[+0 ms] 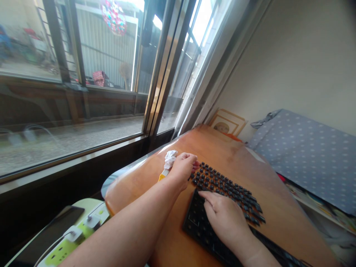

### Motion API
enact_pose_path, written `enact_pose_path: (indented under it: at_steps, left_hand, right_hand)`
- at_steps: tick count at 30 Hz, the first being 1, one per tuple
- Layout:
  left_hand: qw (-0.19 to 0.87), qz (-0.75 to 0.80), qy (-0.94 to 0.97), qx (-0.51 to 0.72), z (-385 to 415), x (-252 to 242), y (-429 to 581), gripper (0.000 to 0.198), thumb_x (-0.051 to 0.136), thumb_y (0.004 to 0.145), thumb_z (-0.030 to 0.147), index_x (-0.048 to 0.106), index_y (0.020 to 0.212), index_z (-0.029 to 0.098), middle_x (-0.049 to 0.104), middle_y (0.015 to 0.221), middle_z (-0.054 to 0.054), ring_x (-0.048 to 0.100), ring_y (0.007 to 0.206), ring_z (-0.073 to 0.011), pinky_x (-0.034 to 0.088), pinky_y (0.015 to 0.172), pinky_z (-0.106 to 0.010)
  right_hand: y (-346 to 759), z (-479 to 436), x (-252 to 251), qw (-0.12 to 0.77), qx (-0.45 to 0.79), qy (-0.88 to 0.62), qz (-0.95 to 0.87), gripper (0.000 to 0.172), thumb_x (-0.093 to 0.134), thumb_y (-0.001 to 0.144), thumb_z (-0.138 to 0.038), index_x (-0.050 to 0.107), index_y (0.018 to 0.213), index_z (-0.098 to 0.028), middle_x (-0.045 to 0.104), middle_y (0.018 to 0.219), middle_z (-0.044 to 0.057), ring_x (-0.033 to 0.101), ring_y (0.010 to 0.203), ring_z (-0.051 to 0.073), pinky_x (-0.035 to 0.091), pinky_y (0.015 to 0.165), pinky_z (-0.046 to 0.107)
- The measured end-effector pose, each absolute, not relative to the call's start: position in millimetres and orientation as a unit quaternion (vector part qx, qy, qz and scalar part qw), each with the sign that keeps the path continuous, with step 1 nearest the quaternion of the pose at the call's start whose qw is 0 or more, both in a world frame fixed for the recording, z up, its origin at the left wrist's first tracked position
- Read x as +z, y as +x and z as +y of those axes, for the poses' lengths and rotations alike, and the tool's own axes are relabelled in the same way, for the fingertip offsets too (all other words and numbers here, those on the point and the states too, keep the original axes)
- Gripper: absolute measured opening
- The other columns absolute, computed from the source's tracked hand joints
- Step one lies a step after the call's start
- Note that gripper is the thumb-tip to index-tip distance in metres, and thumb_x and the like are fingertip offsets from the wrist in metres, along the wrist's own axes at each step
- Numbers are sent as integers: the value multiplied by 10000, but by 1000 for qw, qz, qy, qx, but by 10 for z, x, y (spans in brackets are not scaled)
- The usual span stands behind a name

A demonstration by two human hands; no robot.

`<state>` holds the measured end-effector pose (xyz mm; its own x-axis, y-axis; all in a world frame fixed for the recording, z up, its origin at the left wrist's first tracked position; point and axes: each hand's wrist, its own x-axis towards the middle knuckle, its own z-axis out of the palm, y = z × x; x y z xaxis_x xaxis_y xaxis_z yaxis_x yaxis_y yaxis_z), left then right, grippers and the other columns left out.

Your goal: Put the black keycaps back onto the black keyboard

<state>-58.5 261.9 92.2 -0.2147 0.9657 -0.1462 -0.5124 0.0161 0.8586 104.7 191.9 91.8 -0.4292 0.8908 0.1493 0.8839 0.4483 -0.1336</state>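
Note:
A black keyboard point(194, 218) lies on the wooden table, and loose black keycaps point(219, 181) are laid out in rows just beyond it. My right hand point(225, 215) rests over the keyboard, its index finger stretched out to the far edge; the other fingers are mostly hidden. Over the left end of the keycap rows, my left hand point(184, 168) has its fingers curled together. Whatever is between those fingertips cannot be made out. Beside it are a crumpled white tissue point(170, 158) and a brush with a yellow handle point(161, 177), partly behind my wrist.
The wooden table point(133, 189) has a rounded corner near the window point(111, 74). At lower left, a green-and-white power strip point(59, 252) with plugged-in chargers sits near a dark tablet-like panel point(52, 233). A grey dotted cloth point(308, 152) covers something at right; a frame point(226, 122) leans behind.

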Motion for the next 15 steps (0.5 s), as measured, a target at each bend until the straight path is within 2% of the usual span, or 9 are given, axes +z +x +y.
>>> enact_pose_path:
  at_steps: [6, 11, 15]
  left_hand:
    - [570, 427, 263, 651, 2626, 914, -585, 102, 650, 763, 240, 568, 740, 184, 683, 701, -36, 604, 584, -105, 436, 582, -217]
    - [570, 425, 265, 651, 2626, 900, -601, 126, 663, 756, 264, 568, 763, 182, 685, 711, -41, 612, 594, -105, 440, 584, -213]
    - [570, 423, 268, 651, 2647, 882, -618, 172, 692, 740, 291, 564, 785, 184, 683, 713, -44, 619, 593, -111, 440, 578, -212]
  right_hand:
    - [1052, 1920, 952, 106, 34, -514, -850, 448, 427, 937, -142, 741, 1226, -280, 757, 1191, 27, 723, 1078, 244, 538, 1027, 421]
    - [1207, 1821, 1025, 192, 51, -526, -827, 394, 424, 959, -194, 755, 1152, -285, 764, 1166, 13, 736, 1040, 220, 565, 988, 373]
    - [1478, 1656, 971, 230, 52, -509, -828, 333, 444, 976, -261, 754, 1093, -294, 783, 1079, -3, 752, 980, 191, 611, 856, 285]
